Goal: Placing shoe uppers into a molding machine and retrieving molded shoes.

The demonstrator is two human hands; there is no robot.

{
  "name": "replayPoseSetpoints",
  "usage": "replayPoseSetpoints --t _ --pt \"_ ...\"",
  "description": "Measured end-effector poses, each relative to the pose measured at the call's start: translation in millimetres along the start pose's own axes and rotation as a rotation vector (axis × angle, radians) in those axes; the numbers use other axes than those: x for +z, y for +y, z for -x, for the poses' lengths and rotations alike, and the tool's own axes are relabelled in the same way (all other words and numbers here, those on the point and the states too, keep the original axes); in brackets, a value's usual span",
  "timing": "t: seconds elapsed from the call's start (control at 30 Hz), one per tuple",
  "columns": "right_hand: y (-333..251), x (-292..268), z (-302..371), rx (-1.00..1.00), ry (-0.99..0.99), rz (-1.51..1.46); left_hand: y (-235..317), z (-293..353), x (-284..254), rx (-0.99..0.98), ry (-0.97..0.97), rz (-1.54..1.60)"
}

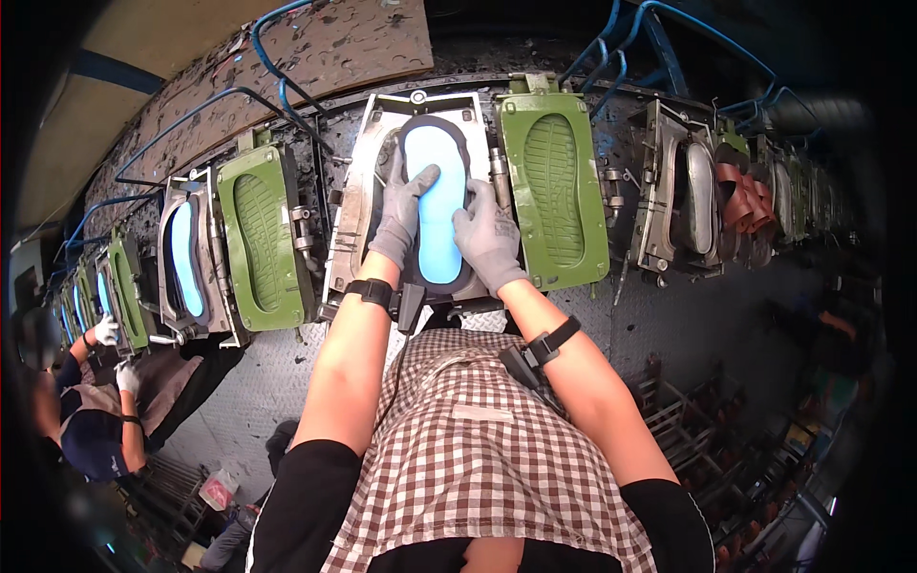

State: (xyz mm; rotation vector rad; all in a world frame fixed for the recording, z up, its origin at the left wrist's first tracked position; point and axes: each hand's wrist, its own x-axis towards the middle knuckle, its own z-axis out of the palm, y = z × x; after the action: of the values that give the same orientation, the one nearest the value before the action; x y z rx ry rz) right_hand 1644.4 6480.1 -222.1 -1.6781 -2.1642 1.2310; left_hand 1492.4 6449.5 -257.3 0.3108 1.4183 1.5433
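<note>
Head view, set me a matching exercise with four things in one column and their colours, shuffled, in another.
Things:
1. Insole
2. Left hand
3. Apron
4. Straps

Colours:
A. Reddish brown
B. Brown-and-white check
C. Light blue
D. Gloved in grey

Right pairs: 1-C, 2-D, 3-B, 4-A.

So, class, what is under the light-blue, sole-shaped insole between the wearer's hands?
A dark curved border shows around the insole, inside a silver metal mould. What lies beneath the insole's middle is covered; the grey-gloved left hand and right hand hide parts of its edges.
</note>
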Motion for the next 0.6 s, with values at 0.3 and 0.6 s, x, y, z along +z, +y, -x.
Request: replayPoseSetpoints --t 0.3,0.6 --pt "56 -77 6 -0.169 -0.195 -0.282 2 54 32 0.080 0.118 -0.396" --pt "353 -368 -4 0.566 1.020 0.060 -26 116 225 0.436 -0.019 -0.552"
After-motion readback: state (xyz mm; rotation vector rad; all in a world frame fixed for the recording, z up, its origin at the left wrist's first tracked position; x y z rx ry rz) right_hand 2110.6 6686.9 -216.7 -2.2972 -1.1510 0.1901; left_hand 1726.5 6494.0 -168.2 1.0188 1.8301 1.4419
